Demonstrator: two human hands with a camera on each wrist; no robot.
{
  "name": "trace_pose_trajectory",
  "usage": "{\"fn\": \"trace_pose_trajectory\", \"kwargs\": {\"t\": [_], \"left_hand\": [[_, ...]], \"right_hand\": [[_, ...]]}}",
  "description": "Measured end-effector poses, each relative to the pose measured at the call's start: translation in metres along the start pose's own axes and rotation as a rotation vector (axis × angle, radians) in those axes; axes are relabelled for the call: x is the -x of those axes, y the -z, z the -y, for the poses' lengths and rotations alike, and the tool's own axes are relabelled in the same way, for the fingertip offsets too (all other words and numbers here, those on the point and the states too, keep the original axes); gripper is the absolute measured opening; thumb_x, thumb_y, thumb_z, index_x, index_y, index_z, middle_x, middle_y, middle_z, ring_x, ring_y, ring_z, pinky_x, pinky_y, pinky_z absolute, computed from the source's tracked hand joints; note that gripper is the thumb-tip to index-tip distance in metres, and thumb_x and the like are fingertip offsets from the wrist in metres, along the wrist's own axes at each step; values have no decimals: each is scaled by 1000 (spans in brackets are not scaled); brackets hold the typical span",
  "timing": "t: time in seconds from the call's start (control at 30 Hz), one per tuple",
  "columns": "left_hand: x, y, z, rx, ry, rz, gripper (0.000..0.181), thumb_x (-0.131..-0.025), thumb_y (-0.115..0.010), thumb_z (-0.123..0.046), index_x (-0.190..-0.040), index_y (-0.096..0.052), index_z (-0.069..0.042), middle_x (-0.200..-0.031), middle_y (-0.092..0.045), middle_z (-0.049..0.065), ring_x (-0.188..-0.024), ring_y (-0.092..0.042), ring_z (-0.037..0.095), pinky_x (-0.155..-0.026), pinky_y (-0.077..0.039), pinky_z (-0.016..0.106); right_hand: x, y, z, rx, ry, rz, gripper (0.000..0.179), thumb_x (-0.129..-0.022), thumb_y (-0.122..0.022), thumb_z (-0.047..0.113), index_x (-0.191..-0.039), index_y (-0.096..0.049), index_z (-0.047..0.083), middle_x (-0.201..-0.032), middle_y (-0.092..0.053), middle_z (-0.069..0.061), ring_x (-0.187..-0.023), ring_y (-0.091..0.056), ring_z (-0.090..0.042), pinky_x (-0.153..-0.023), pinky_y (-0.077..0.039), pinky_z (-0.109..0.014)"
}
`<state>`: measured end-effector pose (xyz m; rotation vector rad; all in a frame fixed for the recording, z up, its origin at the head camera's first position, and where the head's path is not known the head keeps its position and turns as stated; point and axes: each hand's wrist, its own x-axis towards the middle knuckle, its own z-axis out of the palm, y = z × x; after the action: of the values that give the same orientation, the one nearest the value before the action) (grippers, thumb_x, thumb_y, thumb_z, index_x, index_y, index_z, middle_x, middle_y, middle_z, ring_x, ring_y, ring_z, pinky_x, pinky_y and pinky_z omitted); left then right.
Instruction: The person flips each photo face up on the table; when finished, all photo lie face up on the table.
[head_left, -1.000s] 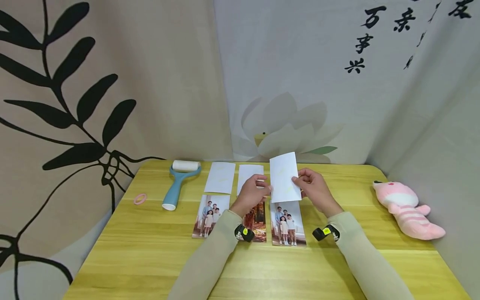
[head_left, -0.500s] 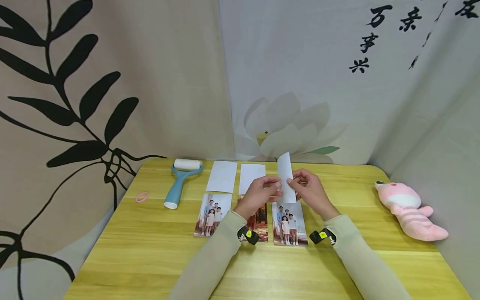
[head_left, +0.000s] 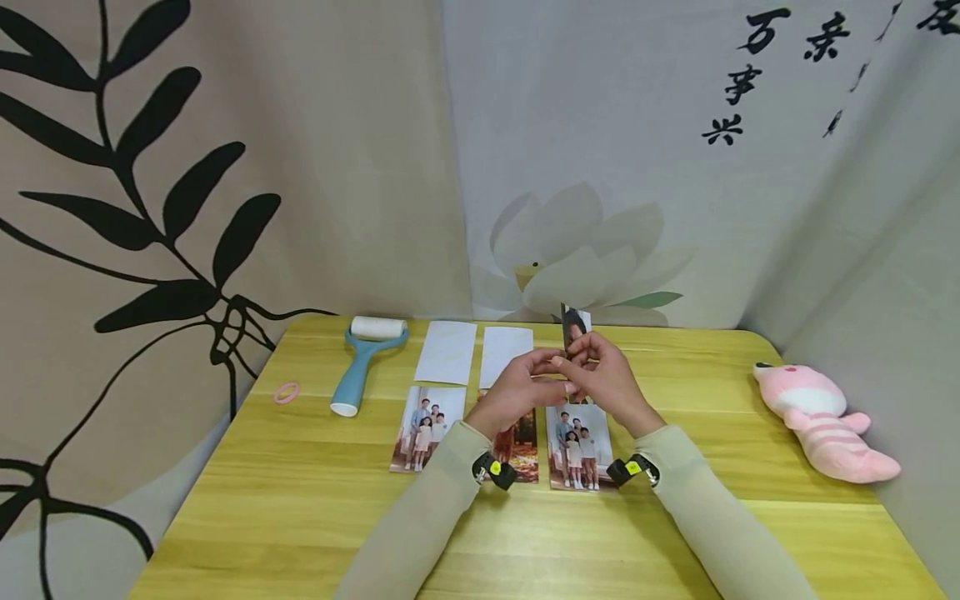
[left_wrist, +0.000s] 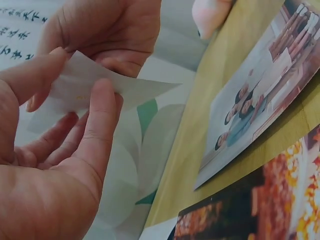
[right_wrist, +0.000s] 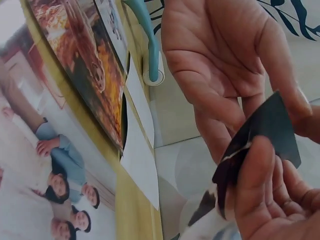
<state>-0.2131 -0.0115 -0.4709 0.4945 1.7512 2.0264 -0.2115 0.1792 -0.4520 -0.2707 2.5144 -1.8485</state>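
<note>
Both hands hold a photo print (head_left: 576, 321) above the far part of the table. My left hand (head_left: 513, 396) pinches it, its thumb against the white back (left_wrist: 75, 92) in the left wrist view. The right hand (head_left: 611, 385) grips it too, its thumb on the dark printed side (right_wrist: 275, 125). The print is bent and seen nearly edge-on from the head, most of its picture hidden by fingers. Below the hands lie a family photo (head_left: 581, 450) and a partly covered autumn photo (head_left: 525, 446); another family photo (head_left: 423, 429) lies left.
Two white cards (head_left: 446, 352), (head_left: 506, 354) lie behind the photos. A blue-handled lint roller (head_left: 360, 371) and a pink ring (head_left: 286, 393) are on the left. A pink plush toy (head_left: 821, 421) lies at the right of the wooden table (head_left: 480, 542). A curtain stands behind.
The held print has turned from its white back facing the head camera to nearly edge-on, with part of its printed side now showing. The hands have come together around it.
</note>
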Motion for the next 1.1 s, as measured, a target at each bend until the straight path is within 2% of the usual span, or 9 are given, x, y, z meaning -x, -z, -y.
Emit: {"fn": "trace_pose_trajectory", "kwargs": {"t": [0.13, 0.4, 0.63, 0.73, 0.83, 0.97, 1.1], "left_hand": [[0, 0, 0, 6, -8, 3, 57, -100, -71, -7, -153, -53, -11, -145, -62, 16, -126, -68, 29, -95, -63, 39], [-7, 2, 7, -34, 5, -116, 49, -99, -65, 2, -147, -60, -6, -131, -69, 21, -108, -73, 21, -90, -65, 40], [-9, 8, 11, 0, -4, -179, 45, -99, -67, 2, -143, -62, -3, -122, -69, 16, -97, -72, 16, -92, -64, 45], [-10, 13, 15, 28, -11, -199, 44, -99, -67, 1, -143, -62, -1, -117, -68, 15, -94, -72, 16, -90, -65, 42], [-11, 17, 19, 62, -3, -214, 44, -99, -67, 1, -143, -60, 2, -113, -66, 12, -93, -72, 17, -90, -65, 40], [-14, 20, 24, 89, 24, -234, 44, -100, -68, 0, -143, -59, 2, -110, -64, 8, -93, -71, 16, -95, -63, 46], [-17, 19, 26, 102, 42, -246, 44, -100, -68, 0, -144, -59, 1, -109, -63, 7, -94, -70, 16, -95, -63, 47]], "right_hand": [[-2, -2, 2, 20, -8, -8, 36, -97, -79, 24, -113, -59, 0, -90, -60, -8, -62, -61, -14, -54, -60, -38], [-5, 4, -2, 0, -21, -17, 30, -98, -76, 21, -113, -60, 0, -88, -62, -8, -60, -64, -16, -55, -60, -31], [-7, 20, -9, 13, 0, -83, 28, -99, -74, 18, -115, -61, -2, -91, -64, -7, -65, -63, -14, -57, -59, -29], [-8, 28, -14, 50, 7, -111, 31, -100, -74, 20, -117, -62, -3, -94, -64, -9, -69, -62, -15, -58, -57, -29], [-6, 35, -19, 92, -8, -136, 35, -101, -74, 24, -120, -62, -2, -99, -64, -10, -75, -61, -15, -59, -57, -30], [-3, 41, -24, 117, -39, -149, 36, -101, -73, 25, -123, -62, -1, -103, -64, -10, -78, -61, -16, -61, -57, -28], [0, 45, -31, 104, -62, -148, 31, -101, -72, 20, -124, -65, -1, -98, -68, -10, -73, -64, -20, -60, -57, -28]]}}
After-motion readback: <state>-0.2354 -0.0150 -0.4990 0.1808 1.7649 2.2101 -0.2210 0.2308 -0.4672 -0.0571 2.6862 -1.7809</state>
